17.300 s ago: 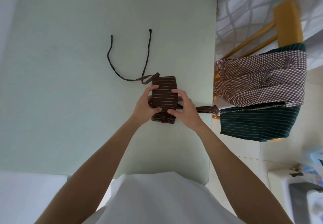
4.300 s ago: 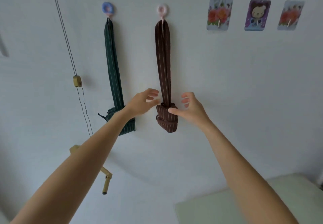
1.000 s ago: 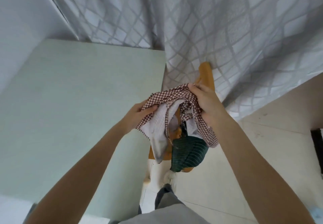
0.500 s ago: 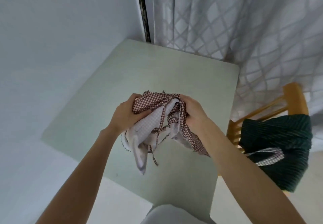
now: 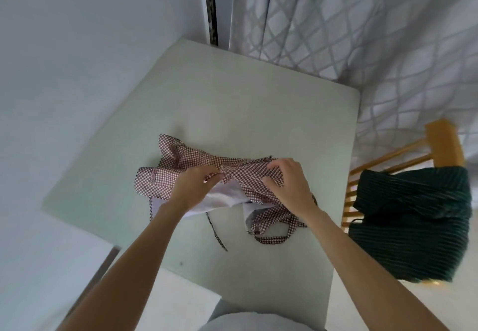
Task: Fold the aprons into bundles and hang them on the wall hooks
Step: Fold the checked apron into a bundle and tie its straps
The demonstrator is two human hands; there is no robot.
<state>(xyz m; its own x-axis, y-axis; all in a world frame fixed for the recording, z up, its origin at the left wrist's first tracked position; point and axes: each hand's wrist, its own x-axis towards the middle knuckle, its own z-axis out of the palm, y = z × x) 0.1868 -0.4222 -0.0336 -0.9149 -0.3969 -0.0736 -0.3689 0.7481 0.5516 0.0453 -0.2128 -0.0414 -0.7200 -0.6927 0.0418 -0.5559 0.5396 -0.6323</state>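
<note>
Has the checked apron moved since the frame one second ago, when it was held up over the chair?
Yes. The checked apron now lies crumpled on the table, left of the chair, gripped by both hands.

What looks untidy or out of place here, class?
The checked apron lies crumpled on the table, its pale underside showing and ties trailing, while both hands, left and right, grip it. The green striped apron is slumped over the chair.

Both hands (image 5: 196, 188) grip checked apron (image 5: 181, 167) on table (image 5: 245, 98).
</note>
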